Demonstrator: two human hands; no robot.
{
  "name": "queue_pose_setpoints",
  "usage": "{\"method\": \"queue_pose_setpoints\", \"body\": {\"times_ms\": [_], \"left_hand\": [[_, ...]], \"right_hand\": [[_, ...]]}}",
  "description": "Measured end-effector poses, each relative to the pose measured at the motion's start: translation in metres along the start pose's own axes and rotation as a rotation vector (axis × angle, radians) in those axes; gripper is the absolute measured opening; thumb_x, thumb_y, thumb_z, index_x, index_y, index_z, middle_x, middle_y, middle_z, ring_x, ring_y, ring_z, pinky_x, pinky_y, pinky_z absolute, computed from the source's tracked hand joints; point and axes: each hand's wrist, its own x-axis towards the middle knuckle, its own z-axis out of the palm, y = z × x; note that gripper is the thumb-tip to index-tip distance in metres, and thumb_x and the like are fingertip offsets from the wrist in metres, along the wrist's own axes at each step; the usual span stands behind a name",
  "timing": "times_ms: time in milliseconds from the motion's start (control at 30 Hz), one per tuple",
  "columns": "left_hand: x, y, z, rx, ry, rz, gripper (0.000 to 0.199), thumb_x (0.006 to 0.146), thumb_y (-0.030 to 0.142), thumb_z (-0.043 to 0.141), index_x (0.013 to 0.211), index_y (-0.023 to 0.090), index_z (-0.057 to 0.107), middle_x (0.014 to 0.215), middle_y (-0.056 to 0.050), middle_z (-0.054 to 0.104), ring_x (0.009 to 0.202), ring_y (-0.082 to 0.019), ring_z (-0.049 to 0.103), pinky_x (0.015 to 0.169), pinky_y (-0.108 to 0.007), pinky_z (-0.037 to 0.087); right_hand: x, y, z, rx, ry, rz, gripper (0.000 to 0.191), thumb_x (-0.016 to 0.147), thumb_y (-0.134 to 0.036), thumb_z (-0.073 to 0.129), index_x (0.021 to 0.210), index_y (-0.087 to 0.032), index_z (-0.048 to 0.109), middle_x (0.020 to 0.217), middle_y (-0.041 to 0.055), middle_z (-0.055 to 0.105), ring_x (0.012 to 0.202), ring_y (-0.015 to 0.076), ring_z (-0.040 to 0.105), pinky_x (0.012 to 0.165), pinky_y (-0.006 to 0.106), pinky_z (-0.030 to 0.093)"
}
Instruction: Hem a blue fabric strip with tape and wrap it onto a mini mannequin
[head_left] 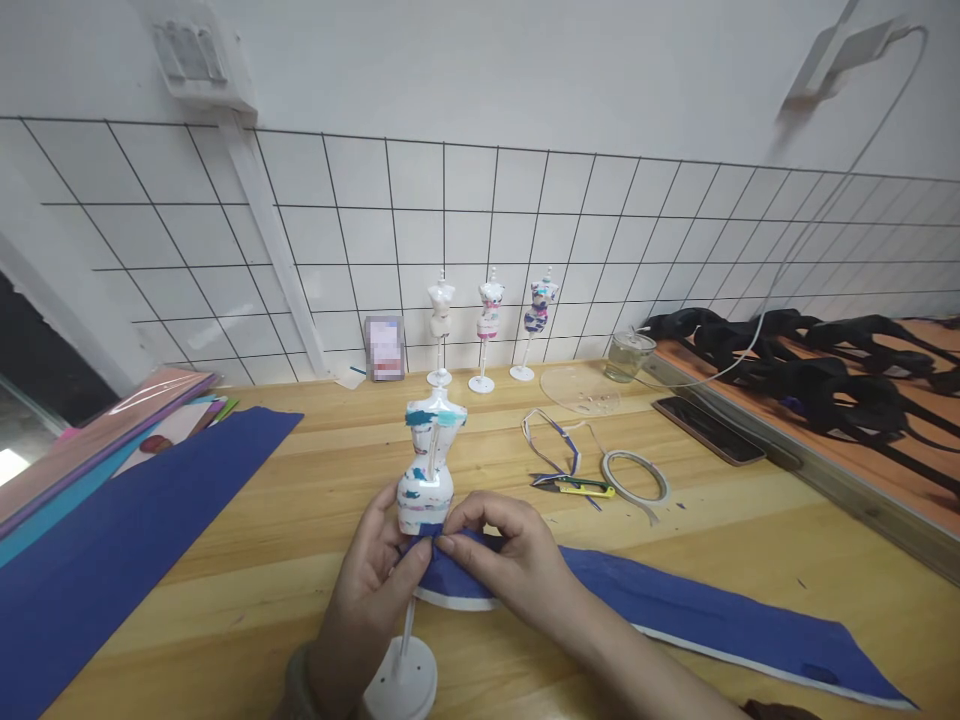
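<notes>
A small white mannequin (426,488) with teal and blue patches stands tilted on its round base in front of me. Wrapped around its back is my left hand (379,560), its thumb pressing a blue strip (675,600) against the lower hip. My right hand (502,545) pinches the same strip between thumb and forefinger, right beside the left thumb. White edging runs along the strip's lower side, and its long free end trails right across the table. The left fingers behind the mannequin are partly hidden.
Three small mannequins (488,310) stand at the back by the wire grid. Yellow snips (585,487), a tape roll (635,478), a phone (709,430) and a glass (629,357) lie to the right. Blue sheet material (150,540) covers the left. Black straps (817,385) lie on an orange surface.
</notes>
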Motion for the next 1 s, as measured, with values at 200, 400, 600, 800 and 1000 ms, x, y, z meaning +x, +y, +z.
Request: {"method": "queue_pose_setpoints", "body": {"times_ms": [200,400,600,800,1000], "left_hand": [[0.0012,-0.0004,-0.0027,0.025,0.05,0.011,0.063,0.065,0.031,0.071,0.122,0.024,0.044,0.103,-0.008,0.068,0.099,-0.026,0.06,0.084,-0.034,0.047],[0.0021,-0.0014,-0.0067,0.086,0.009,0.006,0.059,0.069,0.029,0.069,0.121,0.025,0.042,0.102,-0.007,0.069,0.096,-0.023,0.062,0.083,-0.031,0.048],[0.0015,-0.0009,-0.0048,0.136,0.047,0.034,0.059,0.067,0.029,0.071,0.119,0.023,0.045,0.098,-0.008,0.07,0.093,-0.025,0.064,0.077,-0.031,0.051],[0.0025,-0.001,-0.0067,0.125,-0.003,0.019,0.057,0.068,0.027,0.07,0.118,0.022,0.042,0.098,-0.008,0.07,0.09,-0.024,0.065,0.075,-0.032,0.052],[-0.001,0.0019,0.0001,0.047,-0.008,0.007,0.058,0.068,0.027,0.07,0.119,0.022,0.041,0.095,-0.007,0.072,0.091,-0.023,0.065,0.073,-0.029,0.052]], "right_hand": [[-0.0022,0.0004,-0.0004,0.008,-0.012,0.064,0.011,0.077,-0.028,0.062,0.075,-0.017,0.064,0.063,-0.0004,0.061,0.058,0.0113,0.053,0.057,0.022,0.044],[-0.0025,0.0006,-0.0023,-0.074,-0.051,-0.013,0.014,0.082,-0.027,0.056,0.077,-0.016,0.064,0.065,0.0002,0.06,0.06,0.0114,0.051,0.059,0.023,0.041],[-0.0032,-0.0019,-0.0018,-0.078,-0.071,-0.038,0.013,0.084,-0.023,0.054,0.079,-0.016,0.064,0.07,0.0011,0.063,0.065,0.0118,0.055,0.062,0.022,0.043],[-0.0036,0.0018,-0.0013,-0.149,0.001,-0.099,0.006,0.08,-0.02,0.058,0.077,-0.016,0.063,0.068,0.0,0.061,0.063,0.011,0.054,0.06,0.022,0.042],[-0.0038,0.0044,-0.0018,-0.134,0.029,-0.03,0.007,0.078,-0.022,0.063,0.073,-0.016,0.062,0.065,-0.0009,0.06,0.059,0.0102,0.052,0.057,0.021,0.04]]}}
